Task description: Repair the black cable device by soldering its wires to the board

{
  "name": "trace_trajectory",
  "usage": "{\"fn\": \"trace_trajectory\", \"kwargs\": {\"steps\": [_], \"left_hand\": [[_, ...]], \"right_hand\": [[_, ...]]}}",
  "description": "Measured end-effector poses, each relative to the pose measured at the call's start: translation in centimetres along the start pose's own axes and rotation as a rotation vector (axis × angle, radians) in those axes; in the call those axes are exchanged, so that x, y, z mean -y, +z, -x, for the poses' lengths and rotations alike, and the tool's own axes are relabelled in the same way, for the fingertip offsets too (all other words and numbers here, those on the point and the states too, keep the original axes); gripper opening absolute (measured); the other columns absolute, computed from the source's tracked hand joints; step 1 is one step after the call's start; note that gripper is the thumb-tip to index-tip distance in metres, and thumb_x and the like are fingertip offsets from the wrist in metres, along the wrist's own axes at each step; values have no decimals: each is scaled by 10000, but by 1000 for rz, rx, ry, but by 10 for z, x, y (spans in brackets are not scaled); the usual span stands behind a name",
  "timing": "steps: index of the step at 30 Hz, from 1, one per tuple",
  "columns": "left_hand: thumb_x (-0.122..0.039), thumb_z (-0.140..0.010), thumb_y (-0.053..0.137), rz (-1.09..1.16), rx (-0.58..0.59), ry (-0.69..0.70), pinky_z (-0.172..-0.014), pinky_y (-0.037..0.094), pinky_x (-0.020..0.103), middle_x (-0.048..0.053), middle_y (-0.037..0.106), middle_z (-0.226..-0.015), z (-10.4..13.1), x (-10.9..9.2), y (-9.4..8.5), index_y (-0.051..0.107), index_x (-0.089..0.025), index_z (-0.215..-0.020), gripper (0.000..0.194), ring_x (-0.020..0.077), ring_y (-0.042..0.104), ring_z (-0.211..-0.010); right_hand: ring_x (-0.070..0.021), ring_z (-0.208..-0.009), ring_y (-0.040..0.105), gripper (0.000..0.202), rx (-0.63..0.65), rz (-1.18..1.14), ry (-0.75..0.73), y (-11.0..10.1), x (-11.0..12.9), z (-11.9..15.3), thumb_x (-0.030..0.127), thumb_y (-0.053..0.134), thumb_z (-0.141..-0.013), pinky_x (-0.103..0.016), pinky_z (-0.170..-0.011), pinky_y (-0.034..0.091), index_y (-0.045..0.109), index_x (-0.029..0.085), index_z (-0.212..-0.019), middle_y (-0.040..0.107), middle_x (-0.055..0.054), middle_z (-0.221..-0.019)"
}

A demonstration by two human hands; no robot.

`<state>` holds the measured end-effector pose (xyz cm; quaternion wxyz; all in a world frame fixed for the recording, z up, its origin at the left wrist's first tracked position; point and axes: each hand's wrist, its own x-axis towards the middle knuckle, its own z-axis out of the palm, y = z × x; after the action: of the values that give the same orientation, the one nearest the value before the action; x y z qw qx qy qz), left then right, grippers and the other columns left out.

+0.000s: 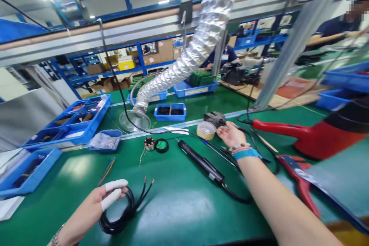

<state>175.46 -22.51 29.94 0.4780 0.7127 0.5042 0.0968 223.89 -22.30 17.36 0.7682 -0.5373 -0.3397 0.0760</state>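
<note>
Nearest the camera, with the bare right forearm (282,196) stretched over the green counter (184,215), has the right hand (233,136) at a dark grey device (213,118), just beside a roll of tape (205,130). Cannot tell a grip from a mere touch there: shows bent fingers, with the contact too small to judge.

Holds a coil of black cable (118,223) at the lower left, with the left hand (96,203) closed loosely on its upper loops. Wears white sleeves (113,196) on two of those fingers, probably for protection or cleaner handling. Has the cable looped, likely against sprawling, with the bared wire ends (149,185) pointing away from the palm and so presumably easy to get at.

Has a copper-wound ring (149,147) and a green circuit board (161,145) set out side by side beyond the coil, perhaps for easy reach. Shows a black pen-shaped tool (201,163) lying slantwise between both hands, with its cord toward the body, as if to suit a quick pick-up. Has a red-handled hand tool (307,196) off to the right, seemingly out of the middle.
</note>
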Motion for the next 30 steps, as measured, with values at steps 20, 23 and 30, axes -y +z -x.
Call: {"fn": "trace_trajectory", "kwargs": {"steps": [20, 23, 30], "left_hand": [[-289, -874, 516, -800, -324, 279, -898, 438, 442, 97, 576, -1137, -225, -10, -17, 563, -137, -1084, 264, 213, 557, -1026], [-301, -875, 514, -828, -354, 256, -841, 469, 416, 88, 572, -1097, -247, -18, -9, 562, -139, -1061, 251, 200, 567, -965], [-270, -875, 507, -770, -327, 288, -817, 466, 395, 68, 600, -981, -225, -34, -8, 579, -114, -952, 188, 185, 577, -903]], "right_hand": [[-231, -934, 628, 329, 113, 612, -266, -8, 43, 69, 427, 575, -759, -371, -907, 460, 642, 216, -1004, 672, -58, -1002], [-209, -807, 656, 301, 115, 674, -382, -19, 94, 92, 443, 570, -769, -312, -777, 519, 648, 226, -961, 684, -51, -926], [-192, -605, 664, 290, 164, 544, -310, -22, 159, 130, 293, 556, -812, -307, -607, 567, 568, 261, -1100, 687, -27, -702]]}}
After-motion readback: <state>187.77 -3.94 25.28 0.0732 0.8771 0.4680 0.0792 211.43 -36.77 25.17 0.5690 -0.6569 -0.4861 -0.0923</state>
